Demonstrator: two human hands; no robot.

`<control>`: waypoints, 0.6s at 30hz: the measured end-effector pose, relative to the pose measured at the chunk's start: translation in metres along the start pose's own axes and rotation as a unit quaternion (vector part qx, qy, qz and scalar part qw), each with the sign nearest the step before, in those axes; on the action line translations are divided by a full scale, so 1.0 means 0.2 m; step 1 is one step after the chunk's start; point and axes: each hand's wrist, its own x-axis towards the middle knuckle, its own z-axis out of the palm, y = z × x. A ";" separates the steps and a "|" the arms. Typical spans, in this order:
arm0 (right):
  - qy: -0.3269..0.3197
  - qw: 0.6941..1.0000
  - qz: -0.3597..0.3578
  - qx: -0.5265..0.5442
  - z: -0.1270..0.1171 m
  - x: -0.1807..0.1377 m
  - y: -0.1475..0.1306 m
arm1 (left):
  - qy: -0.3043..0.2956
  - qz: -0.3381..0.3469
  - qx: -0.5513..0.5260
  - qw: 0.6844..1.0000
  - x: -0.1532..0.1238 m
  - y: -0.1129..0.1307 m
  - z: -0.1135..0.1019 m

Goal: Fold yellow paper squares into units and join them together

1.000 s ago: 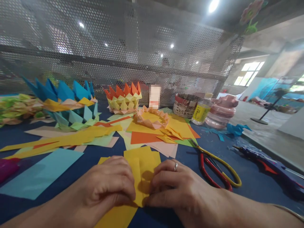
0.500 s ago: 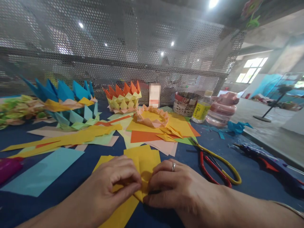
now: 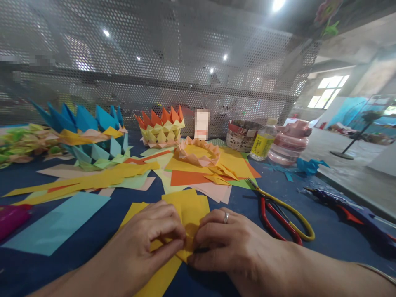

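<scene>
Yellow paper (image 3: pixel 195 208) lies in front of me, partly folded, with more yellow sheets (image 3: pixel 157 282) under and beside it. My left hand (image 3: pixel 159 235) is closed, thumb and fingertips pinching the folded paper near its middle. My right hand (image 3: pixel 221 237), with a ring on one finger, grips the paper's right side, fingers curled onto it. The fingertips of both hands nearly meet, and they hide much of the fold. Scissors (image 3: pixel 280 220) with red and yellow handles lie just beyond my right hand. To the left rests a light blue paper rectangle (image 3: pixel 62 222).
Behind are a blue paper crown (image 3: pixel 83 117), an orange-and-yellow crown (image 3: pixel 162 128) and a pink paper ring (image 3: pixel 187 154) on coloured sheets. A yellow-labelled bottle (image 3: pixel 262 142), a pink jug (image 3: pixel 289 144), a round basket (image 3: pixel 239 138) and a glue gun (image 3: pixel 349 212) stand or lie right.
My left hand has shifted very slightly to the right. My right hand and the folded paper look nearly unchanged.
</scene>
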 end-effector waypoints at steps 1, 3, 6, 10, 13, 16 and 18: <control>0.005 1.000 -0.005 -0.001 0.00 0.00 0.00 | 0.005 -0.003 0.006 1.000 0.00 0.00 0.00; 0.020 1.000 -0.017 -0.009 0.01 -0.01 0.01 | 0.018 -0.015 0.024 0.999 -0.01 0.00 0.00; 0.028 0.999 -0.027 -0.015 0.02 -0.01 0.02 | 0.044 -0.022 0.049 0.998 -0.02 0.00 0.00; 0.023 0.999 -0.021 -0.010 0.02 -0.01 0.01 | 0.035 0.017 0.076 0.996 -0.02 0.03 0.00; 0.012 1.000 -0.011 -0.011 0.01 -0.01 0.01 | 0.041 0.036 0.083 0.995 -0.02 0.04 0.01; -0.002 1.000 -0.008 -0.013 0.00 -0.01 0.00 | 0.042 0.040 0.081 0.995 -0.04 0.02 0.03; -0.010 1.000 -0.006 -0.014 0.00 -0.01 0.00 | 0.045 0.043 0.091 0.994 -0.05 0.00 0.03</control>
